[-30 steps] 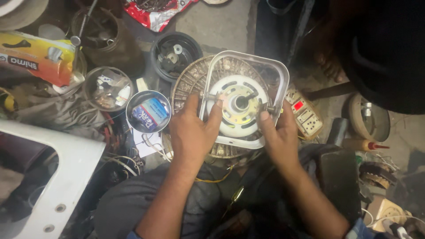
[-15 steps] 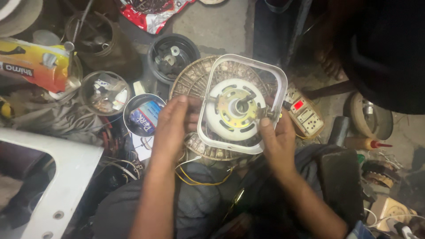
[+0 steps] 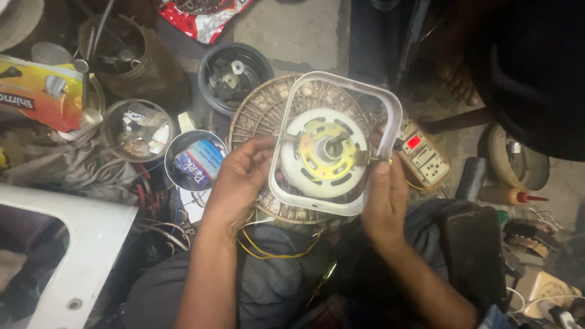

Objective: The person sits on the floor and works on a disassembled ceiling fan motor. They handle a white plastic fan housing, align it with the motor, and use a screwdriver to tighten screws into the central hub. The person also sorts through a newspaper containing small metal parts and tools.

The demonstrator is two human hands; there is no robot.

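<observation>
The fan motor [image 3: 325,153], a white round body with a yellow slotted plate and a stub shaft at its centre, sits inside a rounded-square white frame [image 3: 341,206] held over the person's lap. Behind the motor lies a dusty round grille [image 3: 259,113], showing past the frame's upper left edge. The left hand [image 3: 239,176] grasps the frame's left side, fingers curled round the rim; the right hand [image 3: 382,195] clasps the right side, thumb up along the frame near a small metal tab on the motor. Both hands are closed on the frame, not slack.

Below the motor, yellow wires [image 3: 268,251] trail loose across the lap (unconnected to anything visible). Left of the motor stands a small round tin [image 3: 195,159] with a blue packet in it, and further left a clear jar [image 3: 135,129] of bits. Right of the motor lies a switch board [image 3: 421,152] with a red rocker.

As a judgement, the motor seems seated in its frame but not yet closed up: the wires hang free and no blades or front cover are on.
</observation>
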